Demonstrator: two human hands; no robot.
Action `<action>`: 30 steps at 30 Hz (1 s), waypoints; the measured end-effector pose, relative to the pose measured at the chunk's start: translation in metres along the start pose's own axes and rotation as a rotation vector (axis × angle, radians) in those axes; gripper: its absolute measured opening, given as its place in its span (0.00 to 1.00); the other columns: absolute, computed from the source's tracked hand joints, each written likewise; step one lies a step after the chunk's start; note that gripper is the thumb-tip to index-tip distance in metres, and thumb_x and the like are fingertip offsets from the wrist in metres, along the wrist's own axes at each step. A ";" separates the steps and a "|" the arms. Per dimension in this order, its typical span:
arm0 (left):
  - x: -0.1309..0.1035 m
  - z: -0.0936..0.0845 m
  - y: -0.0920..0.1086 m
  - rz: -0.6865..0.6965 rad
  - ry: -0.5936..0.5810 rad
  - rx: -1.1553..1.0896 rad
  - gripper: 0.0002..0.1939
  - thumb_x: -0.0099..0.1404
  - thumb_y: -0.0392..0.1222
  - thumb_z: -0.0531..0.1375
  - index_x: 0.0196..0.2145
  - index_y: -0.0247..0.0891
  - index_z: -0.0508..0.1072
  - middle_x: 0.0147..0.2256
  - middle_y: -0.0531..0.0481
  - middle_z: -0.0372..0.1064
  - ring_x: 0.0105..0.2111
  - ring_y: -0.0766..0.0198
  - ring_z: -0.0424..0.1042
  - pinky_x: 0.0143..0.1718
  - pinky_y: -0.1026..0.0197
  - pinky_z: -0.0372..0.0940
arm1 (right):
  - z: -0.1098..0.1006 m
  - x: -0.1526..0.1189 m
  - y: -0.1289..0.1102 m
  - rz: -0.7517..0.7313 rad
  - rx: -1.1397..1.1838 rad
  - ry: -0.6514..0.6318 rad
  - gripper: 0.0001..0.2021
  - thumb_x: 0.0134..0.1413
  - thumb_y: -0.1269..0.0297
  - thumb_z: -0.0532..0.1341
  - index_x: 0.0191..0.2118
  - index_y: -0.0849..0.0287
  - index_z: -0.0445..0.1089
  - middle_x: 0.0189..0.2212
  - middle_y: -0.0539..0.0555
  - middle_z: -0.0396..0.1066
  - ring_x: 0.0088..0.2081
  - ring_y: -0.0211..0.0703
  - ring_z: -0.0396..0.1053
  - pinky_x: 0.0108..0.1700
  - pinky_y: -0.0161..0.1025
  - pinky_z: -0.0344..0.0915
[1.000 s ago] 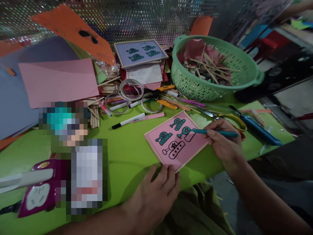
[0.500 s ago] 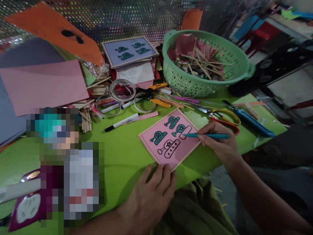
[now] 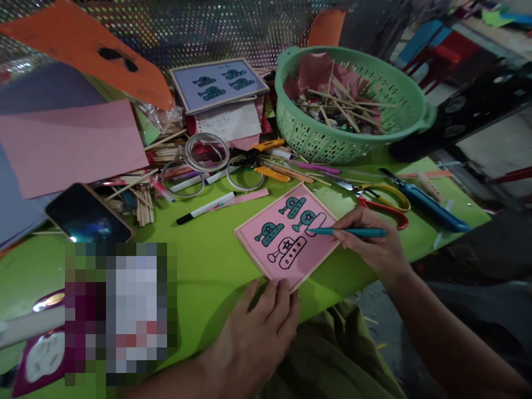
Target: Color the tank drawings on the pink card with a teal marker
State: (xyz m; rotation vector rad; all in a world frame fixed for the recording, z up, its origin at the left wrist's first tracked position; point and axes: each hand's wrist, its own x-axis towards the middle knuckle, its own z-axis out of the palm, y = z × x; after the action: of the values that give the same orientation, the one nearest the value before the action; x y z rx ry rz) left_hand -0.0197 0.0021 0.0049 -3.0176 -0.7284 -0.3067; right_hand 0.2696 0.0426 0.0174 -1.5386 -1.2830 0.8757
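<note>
A pink card (image 3: 251, 244) with a pale stick-like border lies on the green table, showing black-outlined tank drawings. Two tanks are coloured teal; a third (image 3: 308, 219) has a teal turret and a mostly pink lower body, and the lowest (image 3: 286, 249) is outline only. My right hand (image 3: 369, 244) grips a teal felt-tip pen (image 3: 359, 232), its tip at the third tank. Resting on the card's near edge, my left hand (image 3: 266, 316) lies flat with its fingers a little apart, holding nothing.
Behind the card stand a green basket (image 3: 316, 141) of sticks and a framed blue card (image 3: 189, 91). Scissors (image 3: 386, 199), a blue cutter (image 3: 436, 208), tape rolls (image 3: 245, 185) and a black-and-white marker (image 3: 205, 208) surround it. A phone (image 3: 87, 213) and a pixelated patch (image 3: 135, 310) are at left.
The pen and right hand have shifted very slightly left over the third tank. My left hand keeps its place. Pixelation over the phone has gone.
</note>
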 end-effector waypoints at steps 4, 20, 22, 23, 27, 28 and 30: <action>0.000 -0.001 0.000 -0.007 -0.004 -0.003 0.20 0.76 0.51 0.56 0.59 0.41 0.75 0.59 0.48 0.73 0.60 0.55 0.61 0.61 0.48 0.52 | 0.001 0.000 -0.001 -0.010 0.003 -0.003 0.18 0.48 0.47 0.76 0.29 0.54 0.74 0.20 0.49 0.71 0.19 0.37 0.64 0.19 0.36 0.61; 0.000 0.000 -0.001 -0.005 0.006 -0.004 0.21 0.75 0.52 0.57 0.59 0.41 0.75 0.58 0.49 0.73 0.59 0.55 0.61 0.61 0.48 0.52 | 0.000 0.000 0.001 -0.030 -0.033 0.014 0.16 0.50 0.49 0.75 0.29 0.54 0.75 0.22 0.50 0.72 0.21 0.38 0.65 0.20 0.36 0.61; 0.001 0.000 -0.001 -0.010 0.004 -0.003 0.20 0.75 0.52 0.57 0.58 0.41 0.75 0.58 0.49 0.74 0.59 0.56 0.61 0.61 0.48 0.52 | 0.000 0.000 0.002 -0.040 -0.026 0.002 0.15 0.49 0.50 0.76 0.29 0.54 0.75 0.22 0.50 0.73 0.21 0.39 0.66 0.21 0.36 0.62; 0.001 -0.001 -0.001 -0.012 0.003 -0.004 0.20 0.75 0.52 0.57 0.58 0.41 0.75 0.58 0.49 0.74 0.59 0.56 0.61 0.61 0.48 0.52 | 0.000 0.000 0.002 -0.044 -0.025 0.004 0.15 0.49 0.51 0.76 0.29 0.54 0.75 0.22 0.50 0.73 0.22 0.39 0.66 0.21 0.36 0.62; 0.001 -0.002 -0.002 -0.005 -0.012 -0.010 0.20 0.75 0.52 0.57 0.58 0.41 0.75 0.58 0.48 0.73 0.60 0.55 0.60 0.62 0.48 0.51 | 0.000 -0.001 0.003 -0.046 -0.038 0.053 0.14 0.50 0.52 0.75 0.29 0.54 0.74 0.22 0.50 0.72 0.21 0.39 0.65 0.20 0.36 0.60; 0.001 -0.002 -0.002 -0.003 -0.013 -0.010 0.21 0.75 0.53 0.57 0.59 0.40 0.75 0.59 0.48 0.73 0.60 0.55 0.60 0.62 0.48 0.51 | 0.001 -0.001 0.003 -0.044 -0.044 0.061 0.14 0.50 0.52 0.75 0.29 0.54 0.74 0.22 0.50 0.72 0.21 0.39 0.65 0.20 0.36 0.60; 0.000 -0.002 -0.001 -0.002 -0.011 -0.012 0.21 0.75 0.53 0.57 0.59 0.40 0.74 0.59 0.48 0.73 0.60 0.55 0.60 0.62 0.48 0.51 | 0.001 -0.001 0.003 -0.038 -0.059 0.075 0.13 0.50 0.53 0.75 0.29 0.53 0.73 0.22 0.49 0.72 0.21 0.39 0.65 0.20 0.36 0.60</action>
State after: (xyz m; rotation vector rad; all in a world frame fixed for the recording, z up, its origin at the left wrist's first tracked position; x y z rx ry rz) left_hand -0.0204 0.0034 0.0070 -3.0324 -0.7336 -0.2959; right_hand 0.2694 0.0420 0.0146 -1.5731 -1.2899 0.7548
